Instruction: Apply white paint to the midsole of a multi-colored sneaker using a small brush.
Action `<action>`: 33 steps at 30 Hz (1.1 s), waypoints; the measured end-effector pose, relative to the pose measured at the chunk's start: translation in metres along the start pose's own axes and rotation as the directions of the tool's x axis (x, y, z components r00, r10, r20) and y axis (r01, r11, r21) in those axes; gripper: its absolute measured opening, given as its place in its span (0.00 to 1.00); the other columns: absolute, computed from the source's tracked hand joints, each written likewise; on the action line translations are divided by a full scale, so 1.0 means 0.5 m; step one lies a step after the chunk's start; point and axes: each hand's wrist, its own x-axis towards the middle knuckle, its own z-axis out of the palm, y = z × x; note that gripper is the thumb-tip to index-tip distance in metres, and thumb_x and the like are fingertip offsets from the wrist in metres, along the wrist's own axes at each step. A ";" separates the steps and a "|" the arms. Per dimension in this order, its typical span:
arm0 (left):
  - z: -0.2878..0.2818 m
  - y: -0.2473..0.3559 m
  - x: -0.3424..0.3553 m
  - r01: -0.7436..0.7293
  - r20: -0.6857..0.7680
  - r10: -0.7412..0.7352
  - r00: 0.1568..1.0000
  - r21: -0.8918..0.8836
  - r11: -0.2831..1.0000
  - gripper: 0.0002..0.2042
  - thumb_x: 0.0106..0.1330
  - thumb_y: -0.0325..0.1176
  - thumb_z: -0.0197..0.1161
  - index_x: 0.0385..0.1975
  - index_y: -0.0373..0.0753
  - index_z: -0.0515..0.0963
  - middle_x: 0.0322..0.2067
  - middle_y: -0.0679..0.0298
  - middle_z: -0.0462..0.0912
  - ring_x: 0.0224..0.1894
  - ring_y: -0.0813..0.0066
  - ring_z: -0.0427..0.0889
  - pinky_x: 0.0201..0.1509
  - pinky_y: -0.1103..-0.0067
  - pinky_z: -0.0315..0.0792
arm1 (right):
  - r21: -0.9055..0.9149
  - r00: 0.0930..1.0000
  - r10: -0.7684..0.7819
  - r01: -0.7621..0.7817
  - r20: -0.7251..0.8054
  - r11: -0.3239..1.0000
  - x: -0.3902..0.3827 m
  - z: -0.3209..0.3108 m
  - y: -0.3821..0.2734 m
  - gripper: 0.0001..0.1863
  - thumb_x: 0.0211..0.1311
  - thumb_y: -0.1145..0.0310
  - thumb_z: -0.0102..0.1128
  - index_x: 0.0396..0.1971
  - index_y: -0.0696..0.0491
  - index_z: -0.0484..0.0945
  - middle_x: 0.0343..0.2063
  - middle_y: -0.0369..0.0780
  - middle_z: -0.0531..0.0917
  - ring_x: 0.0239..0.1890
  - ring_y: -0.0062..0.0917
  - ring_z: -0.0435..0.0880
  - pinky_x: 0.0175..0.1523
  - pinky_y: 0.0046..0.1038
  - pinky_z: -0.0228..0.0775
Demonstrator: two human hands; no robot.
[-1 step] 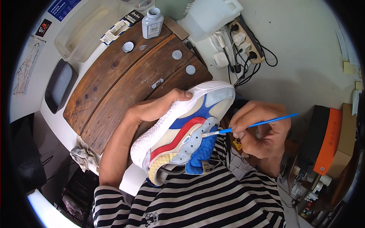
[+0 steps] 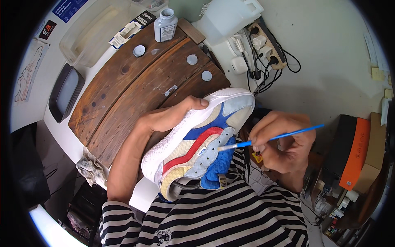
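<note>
A sneaker (image 2: 205, 142) with a white sole, beige mesh, blue panels and a red wavy stripe is tilted on its side in front of me, toe pointing up and right. My left hand (image 2: 175, 114) grips it by the sole, thumb on the white edge and the other fingers hidden beneath. Between the pinched fingers of my right hand (image 2: 284, 142) is a thin blue paintbrush (image 2: 296, 130). The pale bristle tip touches, or nearly touches, the light blue-grey lace-hole strip. No laces run through the holes, and a woven blue tongue shows beside them.
On the dark wooden board (image 2: 123, 90) stand an uncapped grey bottle (image 2: 166, 26), its lid (image 2: 139, 51) and two small pale discs. Behind are a clear tub (image 2: 92, 35), a translucent jug (image 2: 226, 18) and a power strip (image 2: 267, 45). A crumpled rag (image 2: 91, 168) lies at the left corner.
The brush and my right hand have shifted very slightly, with the tip a few pixels lower along the lace-hole strip. The sneaker and my left hand stay put.
</note>
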 end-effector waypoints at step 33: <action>-0.006 -0.003 0.006 0.028 0.065 -0.031 0.997 0.046 0.999 0.36 0.76 0.60 0.42 0.62 0.29 0.72 0.51 0.53 0.83 0.47 0.70 0.83 0.55 0.77 0.76 | -0.424 0.968 -0.144 0.221 0.206 0.878 0.437 0.148 0.149 0.08 0.62 0.73 0.64 0.29 0.64 0.82 0.18 0.49 0.82 0.19 0.37 0.82 0.29 0.35 0.74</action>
